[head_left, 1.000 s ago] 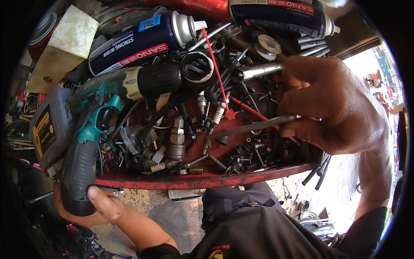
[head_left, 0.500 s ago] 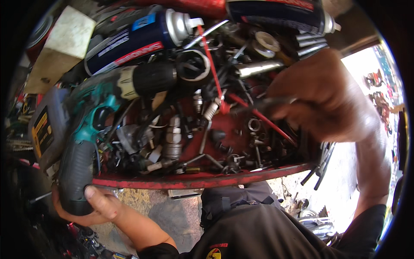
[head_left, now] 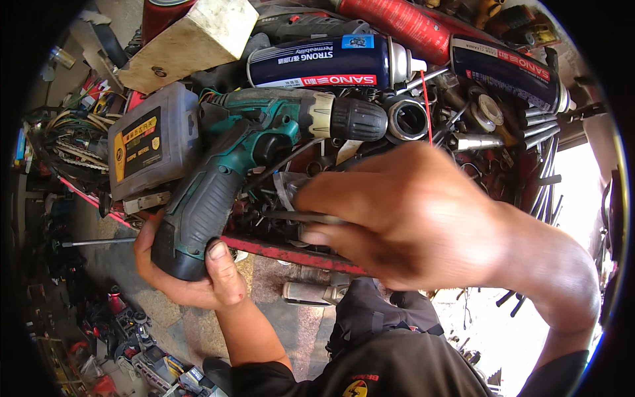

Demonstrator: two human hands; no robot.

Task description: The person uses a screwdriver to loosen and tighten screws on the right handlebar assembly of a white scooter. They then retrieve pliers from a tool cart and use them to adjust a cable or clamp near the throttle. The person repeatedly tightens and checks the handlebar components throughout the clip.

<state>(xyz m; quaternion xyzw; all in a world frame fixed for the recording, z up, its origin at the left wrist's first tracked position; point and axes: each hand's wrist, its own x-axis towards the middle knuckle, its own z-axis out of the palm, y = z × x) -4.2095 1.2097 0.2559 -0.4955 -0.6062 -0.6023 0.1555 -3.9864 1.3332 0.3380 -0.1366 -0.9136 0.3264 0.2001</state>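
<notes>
A teal and black cordless drill [head_left: 205, 192] lies across the red tray, its black chuck towards the right. My left hand [head_left: 198, 278] is closed round the bottom of its handle, thumb on the near side. A thin metal shaft [head_left: 99, 243] sticks out leftwards beside that hand; whether the hand holds it I cannot tell. My right hand [head_left: 410, 218], slightly blurred, is over the tray's near edge. Its thumb and fingers pinch a thin, dark, flat metal tool [head_left: 301, 216] that points left towards the drill handle. The tool's other end is hidden in the hand.
The red tray [head_left: 291, 253] is crowded with sockets and loose metal parts. Beyond the drill lie a dark blue spray can [head_left: 321, 63] with a red straw and another spray can [head_left: 506, 73]. A clear plastic case [head_left: 155, 142] and a dirty pale block [head_left: 192, 43] stand at the left.
The view has shifted, and the tray's contents appear farther right. My right hand has moved left across the tray with the thin metal tool, nearer the drill. My left hand keeps its hold.
</notes>
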